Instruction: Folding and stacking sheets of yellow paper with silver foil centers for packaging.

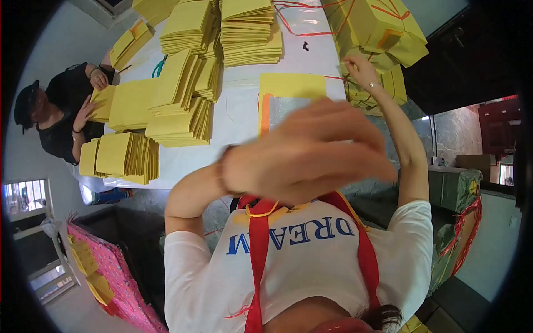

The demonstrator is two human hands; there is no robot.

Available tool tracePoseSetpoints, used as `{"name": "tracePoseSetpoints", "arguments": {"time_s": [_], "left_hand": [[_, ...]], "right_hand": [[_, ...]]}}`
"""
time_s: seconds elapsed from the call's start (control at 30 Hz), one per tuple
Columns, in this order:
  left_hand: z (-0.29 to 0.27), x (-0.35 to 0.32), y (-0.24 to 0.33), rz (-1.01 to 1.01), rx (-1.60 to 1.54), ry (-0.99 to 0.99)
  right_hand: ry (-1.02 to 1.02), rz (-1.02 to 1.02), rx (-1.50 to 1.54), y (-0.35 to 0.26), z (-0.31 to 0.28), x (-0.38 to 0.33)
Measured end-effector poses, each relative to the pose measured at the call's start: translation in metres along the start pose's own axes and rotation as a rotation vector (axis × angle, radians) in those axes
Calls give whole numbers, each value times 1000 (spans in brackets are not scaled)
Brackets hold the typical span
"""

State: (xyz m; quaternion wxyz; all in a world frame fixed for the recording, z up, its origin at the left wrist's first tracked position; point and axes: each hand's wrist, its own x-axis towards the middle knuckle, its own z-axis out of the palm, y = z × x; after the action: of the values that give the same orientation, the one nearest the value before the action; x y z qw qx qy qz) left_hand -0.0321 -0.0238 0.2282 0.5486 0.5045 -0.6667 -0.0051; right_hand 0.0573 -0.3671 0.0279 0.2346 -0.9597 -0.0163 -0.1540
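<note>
Close in front of me, my left hand hovers over the near table edge, smeared by motion, so its fingers are unclear. Partly behind it lies a yellow padded envelope, showing a grey inner surface and an orange strip. To the far right, my right hand reaches beside tied bundles of yellow envelopes. Its fingers are closed; anything between them is too small to make out. A thin red ribbon runs from the table toward that hand.
Stacks of yellow envelopes cover the white table's left and far parts. More red ribbon lies at the far edge. Across the left side, a person in black handles envelopes. Green wrapped boxes stand at right, a pink padded panel lower left.
</note>
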Motion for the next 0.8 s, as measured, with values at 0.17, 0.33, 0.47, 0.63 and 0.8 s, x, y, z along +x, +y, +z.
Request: {"name": "tracePoseSetpoints", "arguments": {"time_s": [0.17, 0.33, 0.47, 0.63, 0.8], "left_hand": [[-29, -8, 50, -20, -288, 165], [-49, 3, 56, 67, -495, -339], [-52, -16, 71, 152, -133, -8], [-39, -39, 91, 242, 272, 440], [-53, -37, 108, 569, 1024, 888]], "right_hand": [[-2, 76, 494, -113, -19, -49], [-34, -244, 452, -189, -48, -59], [-57, -263, 475, -199, -39, -56], [-53, -266, 470, -200, -33, -63], [-117, -313, 481, -199, -30, -74]]}}
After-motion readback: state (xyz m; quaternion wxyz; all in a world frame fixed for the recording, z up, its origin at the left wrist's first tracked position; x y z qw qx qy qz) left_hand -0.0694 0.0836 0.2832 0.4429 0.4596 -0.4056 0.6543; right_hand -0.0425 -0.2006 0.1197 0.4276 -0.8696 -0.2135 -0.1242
